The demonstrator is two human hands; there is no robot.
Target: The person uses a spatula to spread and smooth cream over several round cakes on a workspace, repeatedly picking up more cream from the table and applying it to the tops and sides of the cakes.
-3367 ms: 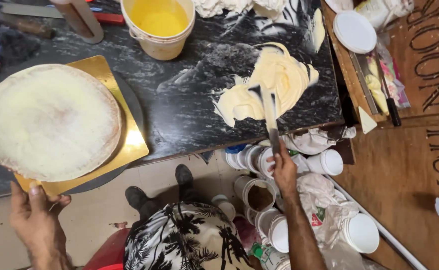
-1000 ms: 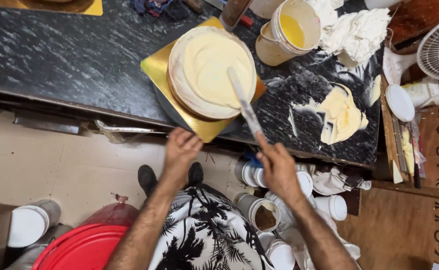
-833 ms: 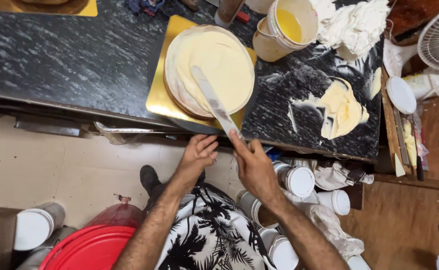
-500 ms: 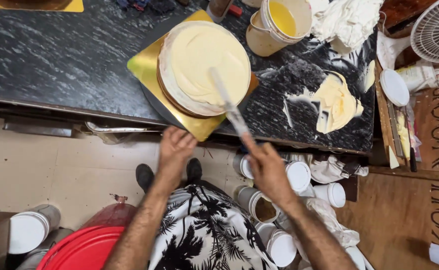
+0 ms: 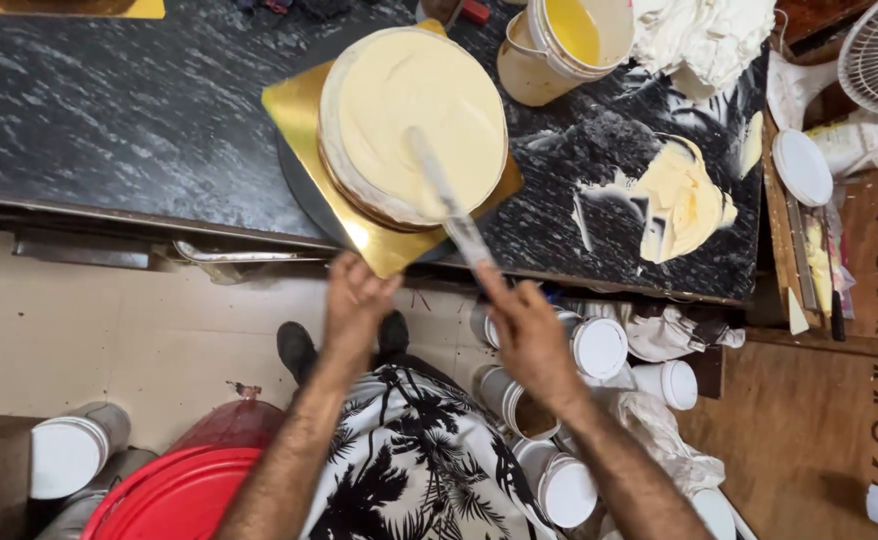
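— Where is the cake (image 5: 414, 125) relative to the hands?

— Just beyond them, on the black marbled counter (image 5: 129, 110). The right hand (image 5: 529, 335) is closed around the handle of a long palette knife (image 5: 447, 205), whose blade lies flat across the cake's top from the near edge toward its middle. The left hand (image 5: 356, 300) is just below the cake, its fingers curled at the near corner of the gold board (image 5: 384, 245) under the cake; whether it actually pinches that corner I cannot tell.

— What is everything made of?

— The cake is round, coated in smooth pale cream, with rough layered sides. The board is shiny and square-cornered. To the right of the cake a smeared heap of cream (image 5: 679, 200) sits straight on the stone. Beyond the cake stands a plastic bucket (image 5: 559, 40) of yellow liquid.

— Anything hard to see?

— The knife is blurred. The bucket's top and the board's far corner are cut off by the frame edge.
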